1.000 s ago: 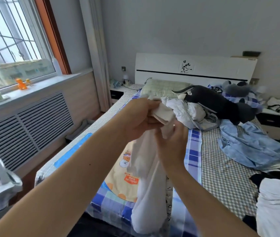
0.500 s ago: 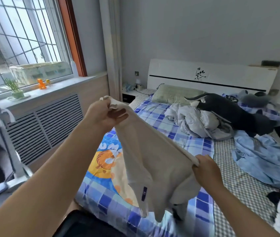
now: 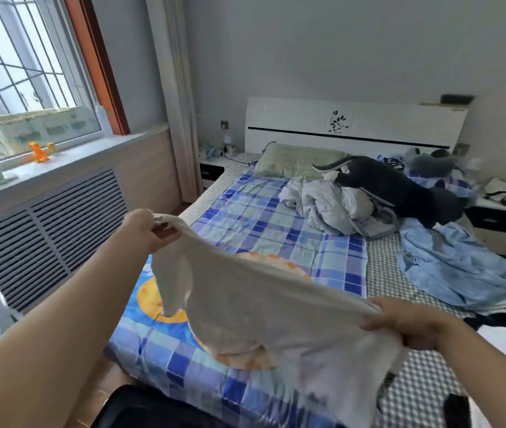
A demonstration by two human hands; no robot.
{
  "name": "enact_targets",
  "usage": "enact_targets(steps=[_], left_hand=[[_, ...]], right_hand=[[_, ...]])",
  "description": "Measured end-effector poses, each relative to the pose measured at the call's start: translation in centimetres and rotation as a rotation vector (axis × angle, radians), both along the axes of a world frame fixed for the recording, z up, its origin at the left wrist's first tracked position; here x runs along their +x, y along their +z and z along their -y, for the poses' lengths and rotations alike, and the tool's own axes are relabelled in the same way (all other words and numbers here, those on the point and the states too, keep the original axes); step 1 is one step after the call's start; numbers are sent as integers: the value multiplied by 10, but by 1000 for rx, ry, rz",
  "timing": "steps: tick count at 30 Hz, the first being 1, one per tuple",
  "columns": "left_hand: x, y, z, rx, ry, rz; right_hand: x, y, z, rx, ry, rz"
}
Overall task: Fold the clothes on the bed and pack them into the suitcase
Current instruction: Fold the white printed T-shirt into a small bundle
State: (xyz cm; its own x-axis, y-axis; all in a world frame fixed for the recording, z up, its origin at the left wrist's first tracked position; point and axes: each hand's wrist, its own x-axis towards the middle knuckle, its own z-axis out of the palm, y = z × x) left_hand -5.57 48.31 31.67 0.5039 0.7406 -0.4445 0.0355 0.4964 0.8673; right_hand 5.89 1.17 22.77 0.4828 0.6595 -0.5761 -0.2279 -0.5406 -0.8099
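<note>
A white garment [image 3: 264, 313] hangs stretched in the air over the near part of the bed [image 3: 279, 217]. My left hand [image 3: 146, 231] pinches its upper left corner, and my right hand [image 3: 409, 322] grips the top edge at the right. The cloth sags between them and drapes down toward the blue checked bedspread. Farther back lie a crumpled pale grey garment [image 3: 335, 208], a dark garment [image 3: 400, 189] and a light blue garment [image 3: 455, 270]. A black-and-white garment [image 3: 505, 329] shows at the right edge. No suitcase is clearly visible.
A green pillow [image 3: 295, 160] lies against the white headboard [image 3: 353, 125]. Nightstands [image 3: 499, 220] flank the bed. A radiator cover [image 3: 44, 220] and a windowsill with an orange figurine [image 3: 39, 152] run along the left wall. A dark object [image 3: 140, 409] sits at the bottom edge.
My hands moved apart: the left hand went up and left, the right hand down and right. The white garment went from a bunched hanging bundle to spread wide between them.
</note>
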Motion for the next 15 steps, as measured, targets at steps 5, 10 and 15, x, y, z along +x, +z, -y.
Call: enact_targets(steps=[5, 10, 15], left_hand=[[40, 8, 5, 9, -96, -89], [111, 84, 21, 33, -215, 219], [139, 160, 41, 47, -355, 731]], right_hand=[[21, 31, -13, 236, -709, -78], [79, 110, -9, 546, -1020, 157], [68, 189, 29, 1096, -831, 342]])
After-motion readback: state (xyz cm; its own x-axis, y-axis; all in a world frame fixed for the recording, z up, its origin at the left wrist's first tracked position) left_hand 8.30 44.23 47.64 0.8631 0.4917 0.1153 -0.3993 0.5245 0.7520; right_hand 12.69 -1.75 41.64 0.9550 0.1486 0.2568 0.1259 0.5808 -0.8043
